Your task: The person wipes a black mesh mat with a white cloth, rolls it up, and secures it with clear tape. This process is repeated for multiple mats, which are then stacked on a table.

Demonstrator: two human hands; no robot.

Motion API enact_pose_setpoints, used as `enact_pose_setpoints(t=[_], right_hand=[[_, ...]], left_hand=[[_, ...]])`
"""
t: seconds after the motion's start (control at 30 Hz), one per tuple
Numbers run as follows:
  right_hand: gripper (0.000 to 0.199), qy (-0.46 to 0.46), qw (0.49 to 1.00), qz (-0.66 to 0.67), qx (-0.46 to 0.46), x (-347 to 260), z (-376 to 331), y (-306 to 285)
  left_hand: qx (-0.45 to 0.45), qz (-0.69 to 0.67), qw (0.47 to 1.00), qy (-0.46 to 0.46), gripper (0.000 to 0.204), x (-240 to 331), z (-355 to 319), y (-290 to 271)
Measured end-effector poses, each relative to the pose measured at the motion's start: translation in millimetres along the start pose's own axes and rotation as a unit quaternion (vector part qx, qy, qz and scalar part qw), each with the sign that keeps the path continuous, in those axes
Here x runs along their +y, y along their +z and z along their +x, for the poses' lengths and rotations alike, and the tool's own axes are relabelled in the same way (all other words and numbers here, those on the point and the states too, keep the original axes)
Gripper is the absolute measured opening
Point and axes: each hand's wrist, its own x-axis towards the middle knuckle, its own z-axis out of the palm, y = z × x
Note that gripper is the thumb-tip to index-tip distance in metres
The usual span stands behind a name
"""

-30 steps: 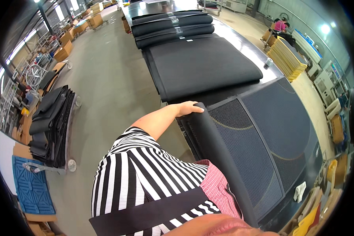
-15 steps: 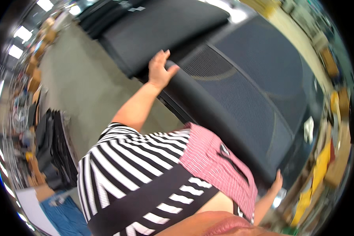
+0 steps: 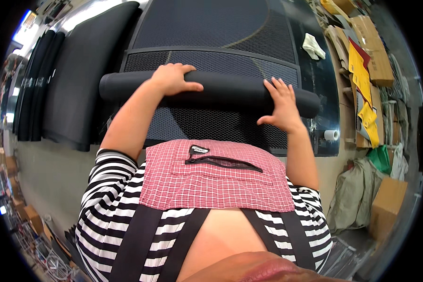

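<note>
A thick black roll of sheet material (image 3: 230, 88) lies crosswise over a dark mat with a honeycomb-like texture (image 3: 207, 124). My left hand (image 3: 173, 79) rests on the roll left of its middle, fingers stretched forward and thumb pointing right. Toward the roll's right end lies my right hand (image 3: 283, 104), its fingers spread over the top and its thumb out to the left. Both palms press on the roll without wrapping round it. The mat shows on the near and far sides of the roll; grey curved lines mark its far part.
Folded black sheets (image 3: 73, 77) stand in a stack to the left. On the glossy dark table (image 3: 322, 122) at right are a crumpled white cloth (image 3: 313, 47) and a small white roll (image 3: 331, 135). Cardboard boxes (image 3: 371, 49) and yellow packaging (image 3: 360, 75) lie beyond its right edge.
My view has turned, so the roll now runs across it. The roll sits farther from my body, with mat showing on its near side. My hands have come inward from its ends.
</note>
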Motion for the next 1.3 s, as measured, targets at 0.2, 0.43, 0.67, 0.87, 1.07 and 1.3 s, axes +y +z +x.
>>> enact_pose_setpoints(t=[0.2,0.43,0.67,0.87,1.07,1.3], right_hand=[[0.111,0.034,0.995,-0.026,-0.086,29,60,14],[0.093,-0.035,0.999,-0.037,-0.011,21,27,16],[0.044,0.016,0.987,0.075,0.144,-32,-78,11],[0.012,0.222,0.905,0.297,0.206,115,-10,-42],[0.027,0.347,0.936,0.027,0.04,306,77,18],[0.038,0.136,0.96,-0.212,0.121,387,165,104]], left_hand=[[-0.091,-0.149,0.985,-0.005,0.058,-21,69,-32],[-0.04,-0.102,0.992,0.061,0.059,-10,35,-23],[0.119,-0.051,0.985,0.113,0.081,35,-44,47],[0.075,0.013,0.984,0.164,0.088,55,-59,64],[0.082,-0.049,0.984,0.148,0.075,50,-70,42],[0.09,-0.047,0.989,0.107,0.077,57,-64,38]])
